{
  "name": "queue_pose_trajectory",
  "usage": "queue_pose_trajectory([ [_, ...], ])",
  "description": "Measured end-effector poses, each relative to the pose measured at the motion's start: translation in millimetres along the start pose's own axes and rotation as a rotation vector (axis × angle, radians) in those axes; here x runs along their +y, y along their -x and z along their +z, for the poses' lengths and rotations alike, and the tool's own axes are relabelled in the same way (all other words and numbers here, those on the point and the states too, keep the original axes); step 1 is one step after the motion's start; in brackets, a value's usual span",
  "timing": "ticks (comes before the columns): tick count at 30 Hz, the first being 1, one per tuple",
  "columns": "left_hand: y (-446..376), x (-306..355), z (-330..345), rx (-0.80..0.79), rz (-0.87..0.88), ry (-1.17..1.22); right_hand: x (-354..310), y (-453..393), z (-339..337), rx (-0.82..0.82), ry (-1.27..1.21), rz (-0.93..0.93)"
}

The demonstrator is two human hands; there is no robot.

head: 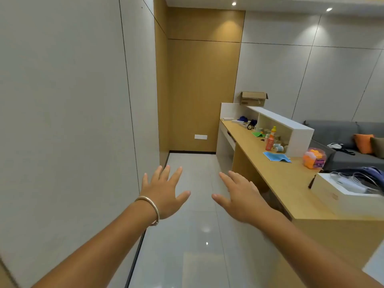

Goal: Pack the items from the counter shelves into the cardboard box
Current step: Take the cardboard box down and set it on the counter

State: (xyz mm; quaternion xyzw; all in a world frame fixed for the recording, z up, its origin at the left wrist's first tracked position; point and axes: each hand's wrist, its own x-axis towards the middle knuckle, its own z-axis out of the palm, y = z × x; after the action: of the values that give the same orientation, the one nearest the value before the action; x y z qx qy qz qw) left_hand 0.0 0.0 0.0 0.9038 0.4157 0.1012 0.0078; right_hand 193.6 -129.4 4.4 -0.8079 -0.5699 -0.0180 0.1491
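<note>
Cardboard box (253, 98) sits w/ flaps up on the far end of the counter (276, 173), atop the white shelf unit (291, 125) by the wall. Items to pack lie in and in front of the shelves: orange bottle (269, 142), yellow-capped bottle (273, 129), green sheet (257, 134), blue cloth (277, 156), blue cap (243, 118), small rolls, too small to tell apart. Counter's long axis runs away from the person, fwd-right; everything lies ahead and right of both hands, well apart from them. Right hand (242, 199) is nearer, so prob. reaches first; left hand (164, 193) w/ bracelet (150, 208) hangs by the wall. Both are splayed flat, palms down, holding nothing. Nearer: a clear tub of orange stuff (314, 157), purple label unreadable; white tray w/ cables (345, 188). No legible writing anywhere.
</note>
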Motion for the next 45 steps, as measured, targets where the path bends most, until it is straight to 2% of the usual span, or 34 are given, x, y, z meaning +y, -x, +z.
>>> queue_pose_trajectory([
  [22, -415, -19, 94, -0.064, -0.039, -0.074, 150, -402, 77, -0.05, -0.058, -0.023],
  [28, -544, -37, 125, -0.068, 0.007, -0.061, 184, -512, 98, -0.05, -0.042, 0.01],
  [38, -787, -100, 156, -0.029, 0.021, -0.042, 218, -746, 135, -0.021, -0.033, 0.093],
  [45, -914, -118, 187, -0.035, 0.054, -0.004, 247, -866, 154, -0.021, -0.048, 0.12],
])
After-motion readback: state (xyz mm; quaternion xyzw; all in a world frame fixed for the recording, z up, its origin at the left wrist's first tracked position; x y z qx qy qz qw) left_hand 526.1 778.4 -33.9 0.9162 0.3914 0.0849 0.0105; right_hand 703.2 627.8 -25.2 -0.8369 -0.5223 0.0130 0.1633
